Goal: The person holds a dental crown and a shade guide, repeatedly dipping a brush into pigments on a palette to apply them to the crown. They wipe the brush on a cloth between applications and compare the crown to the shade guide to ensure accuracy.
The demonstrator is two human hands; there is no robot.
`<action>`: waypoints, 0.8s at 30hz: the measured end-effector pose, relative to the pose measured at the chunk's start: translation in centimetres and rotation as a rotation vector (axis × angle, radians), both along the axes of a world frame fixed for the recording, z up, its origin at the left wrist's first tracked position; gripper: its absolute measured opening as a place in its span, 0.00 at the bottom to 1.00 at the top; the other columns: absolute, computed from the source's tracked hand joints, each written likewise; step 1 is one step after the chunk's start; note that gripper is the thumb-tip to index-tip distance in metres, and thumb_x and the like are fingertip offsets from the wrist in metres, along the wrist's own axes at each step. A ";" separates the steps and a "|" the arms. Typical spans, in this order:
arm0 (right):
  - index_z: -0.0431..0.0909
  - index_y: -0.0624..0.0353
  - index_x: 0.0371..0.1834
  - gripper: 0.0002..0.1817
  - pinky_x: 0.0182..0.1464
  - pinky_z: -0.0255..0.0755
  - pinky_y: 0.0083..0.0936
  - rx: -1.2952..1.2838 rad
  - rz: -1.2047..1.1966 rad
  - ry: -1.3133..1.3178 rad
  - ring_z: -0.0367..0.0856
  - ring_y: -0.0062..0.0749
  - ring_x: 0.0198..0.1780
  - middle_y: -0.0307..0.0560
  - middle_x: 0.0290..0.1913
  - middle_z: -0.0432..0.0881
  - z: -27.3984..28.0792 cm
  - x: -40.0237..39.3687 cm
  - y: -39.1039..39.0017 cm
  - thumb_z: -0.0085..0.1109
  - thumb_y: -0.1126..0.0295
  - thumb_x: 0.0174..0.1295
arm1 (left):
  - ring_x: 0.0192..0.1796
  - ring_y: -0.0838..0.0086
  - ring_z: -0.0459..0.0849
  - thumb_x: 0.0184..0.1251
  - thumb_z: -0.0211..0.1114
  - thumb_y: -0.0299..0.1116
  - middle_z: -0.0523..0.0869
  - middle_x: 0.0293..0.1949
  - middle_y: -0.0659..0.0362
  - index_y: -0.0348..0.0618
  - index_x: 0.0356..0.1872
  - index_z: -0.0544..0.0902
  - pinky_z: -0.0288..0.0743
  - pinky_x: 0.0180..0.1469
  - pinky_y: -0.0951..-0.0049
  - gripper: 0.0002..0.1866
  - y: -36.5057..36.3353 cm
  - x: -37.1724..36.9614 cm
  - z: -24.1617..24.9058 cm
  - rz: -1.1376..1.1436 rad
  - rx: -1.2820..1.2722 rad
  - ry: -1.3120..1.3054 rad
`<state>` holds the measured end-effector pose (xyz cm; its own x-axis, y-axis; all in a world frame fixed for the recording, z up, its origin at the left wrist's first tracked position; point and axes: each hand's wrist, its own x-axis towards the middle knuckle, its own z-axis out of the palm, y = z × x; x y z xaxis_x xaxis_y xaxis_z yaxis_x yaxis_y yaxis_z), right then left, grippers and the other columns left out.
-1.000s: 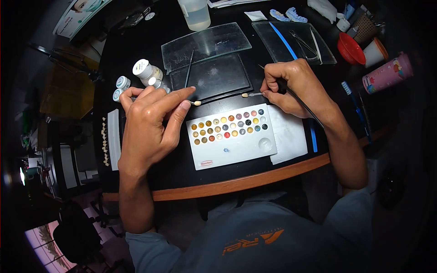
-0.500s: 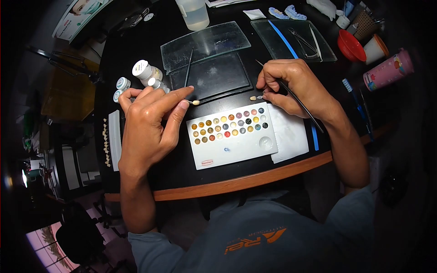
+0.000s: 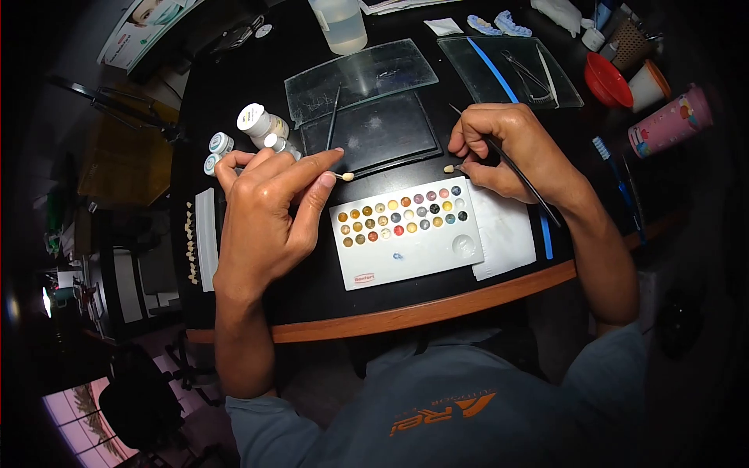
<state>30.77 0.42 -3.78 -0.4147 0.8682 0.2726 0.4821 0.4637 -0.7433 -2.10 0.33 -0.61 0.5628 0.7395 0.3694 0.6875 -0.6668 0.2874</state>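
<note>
My left hand [image 3: 269, 207] pinches a small tooth-shaped tab [image 3: 348, 177] by its thin stem between thumb and forefinger. Across from it, my right hand [image 3: 515, 148] grips a second tooth-shaped tab [image 3: 449, 168] in the fingertips. That hand also holds a slim dark-handled brush [image 3: 524, 178] slantwise, its thin end pointing up and left. The two tabs face each other, a short gap apart. Just below them lies a white palette [image 3: 421, 261] with rows of small coloured wells. Under its right side is a white paper sheet [image 3: 511, 253].
Behind the hands are a dark slab [image 3: 382, 129] with a thin tool [image 3: 333, 117] on it and a glass plate [image 3: 367, 74]. White jars [image 3: 257, 121] stand at left, near a row of tooth tabs [image 3: 190, 242]. A red bowl [image 3: 607, 80] and pink bottle [image 3: 671, 125] stand right.
The whole scene has shifted slightly right in view. The right hand's tab has moved slightly right relative to the palette. Both hands keep their holds.
</note>
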 end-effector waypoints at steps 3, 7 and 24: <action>0.65 0.58 0.22 0.18 0.48 0.88 0.30 -0.029 -0.009 0.038 0.91 0.33 0.40 0.48 0.32 0.84 -0.1 -0.1 -0.1 0.68 0.87 0.48 | 0.30 0.75 0.74 0.78 0.68 0.33 0.77 0.21 0.66 0.45 0.54 0.95 0.58 0.60 0.63 0.12 0.0 0.0 -0.1 -0.004 0.008 0.000; 0.65 0.58 0.22 0.18 0.44 0.87 0.27 -0.009 -0.018 0.045 0.90 0.30 0.38 0.48 0.33 0.84 -0.3 0.1 -0.1 0.67 0.87 0.48 | 0.32 0.73 0.76 0.77 0.70 0.34 0.80 0.23 0.64 0.46 0.53 0.95 0.58 0.59 0.62 0.11 0.0 0.1 0.0 0.007 0.012 -0.012; 0.64 0.56 0.22 0.17 0.37 0.78 0.20 0.107 -0.034 0.097 0.86 0.21 0.36 0.44 0.32 0.83 1.1 0.4 -0.8 0.65 0.85 0.54 | 0.29 0.71 0.77 0.76 0.70 0.31 0.83 0.24 0.60 0.43 0.53 0.95 0.69 0.38 0.66 0.11 -1.1 0.4 1.4 0.009 0.100 -0.283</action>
